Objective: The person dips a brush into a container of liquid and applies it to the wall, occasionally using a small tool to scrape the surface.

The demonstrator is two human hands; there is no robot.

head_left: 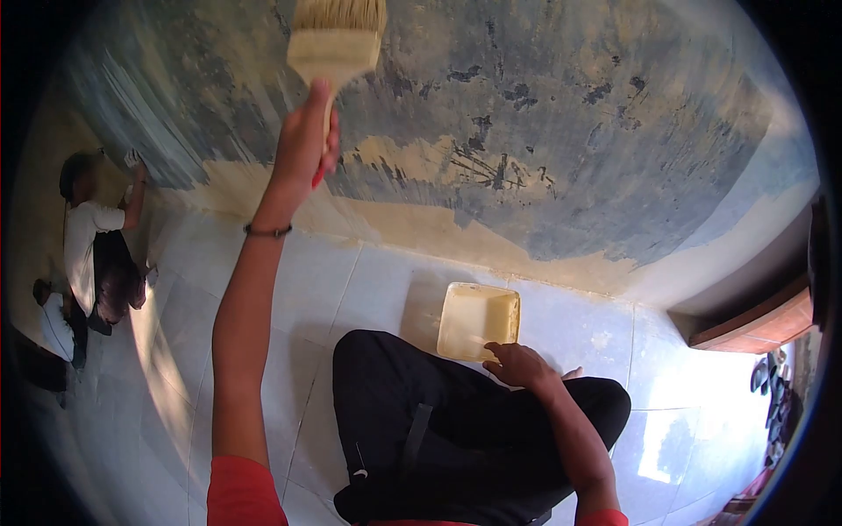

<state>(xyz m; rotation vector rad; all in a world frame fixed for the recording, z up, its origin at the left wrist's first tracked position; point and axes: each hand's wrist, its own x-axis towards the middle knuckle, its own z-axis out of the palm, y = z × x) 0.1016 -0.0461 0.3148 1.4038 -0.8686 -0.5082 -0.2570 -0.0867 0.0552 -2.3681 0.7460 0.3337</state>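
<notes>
Red sleeves (244, 493) sit closest at the bottom edge, with bent legs in black trousers (386, 412) between them. From the left sleeve the forearm runs up, long and nearly straight, to the raised left hand (303, 151), which clasps the handle of a wide paintbrush (335, 53) in front of the wall (561, 167); the thumb lies up along the handle, fingers curl around it, and a red handle end shows below the fist. The bristles point upward at the top edge; whether they touch the wall I cannot tell. A dark band (267, 231) circles the left wrist. Lower down, the right arm bends inward across the knee, and its hand (522, 366) is turned palm down, fingers at the near right corner of a cream container (442, 320) on the tiled floor (298, 272); whether they pinch its rim is unclear. Grey patches cover much of the wall above a pale lower strip. Farther left, a person in a white shirt (83, 237) reaches one hand toward the wall.
</notes>
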